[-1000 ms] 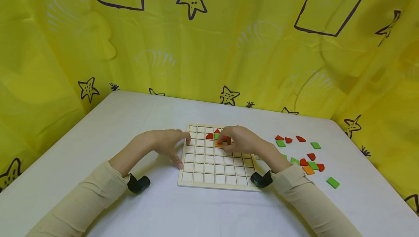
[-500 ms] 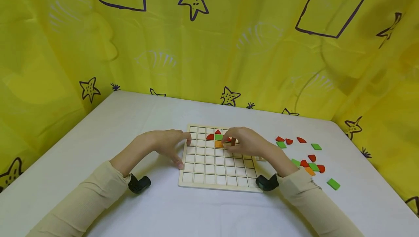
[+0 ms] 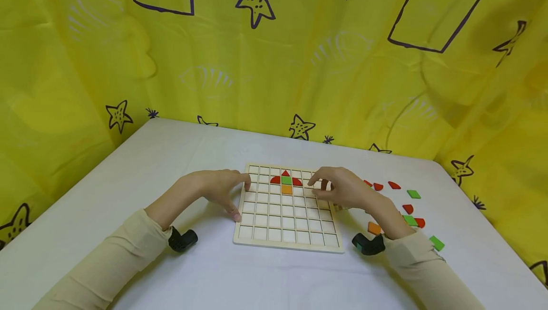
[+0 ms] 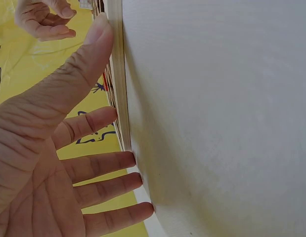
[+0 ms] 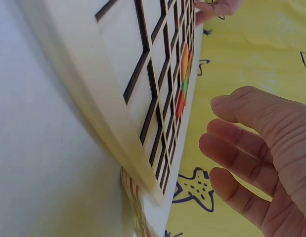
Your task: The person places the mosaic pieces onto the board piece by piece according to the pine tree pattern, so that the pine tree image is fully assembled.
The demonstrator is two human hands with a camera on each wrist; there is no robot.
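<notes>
A wooden grid board (image 3: 288, 244) lies on the white table. In it sit a red triangle (image 3: 285, 173), a green square (image 3: 286, 180) with a red quarter piece (image 3: 276, 180) and another red piece (image 3: 297, 182) on either side, and an orange square (image 3: 287, 189) below. My left hand (image 3: 220, 188) touches the board's left edge with spread fingers, the thumb nearer the front corner; the left wrist view shows this thumb (image 4: 96, 39) on the rim. Above the board's right part hovers my right hand (image 3: 342, 187), fingers loosely bent and holding nothing.
Loose red, green and orange pieces lie right of the board, among them a green one (image 3: 436, 243) and an orange one (image 3: 374, 227); my right forearm covers some. A yellow patterned curtain (image 3: 274, 62) hangs behind the table.
My right hand has moved off the orange square and to the right, uncovering the red piece beside the green square. The left hand stays at the board's edge.
</notes>
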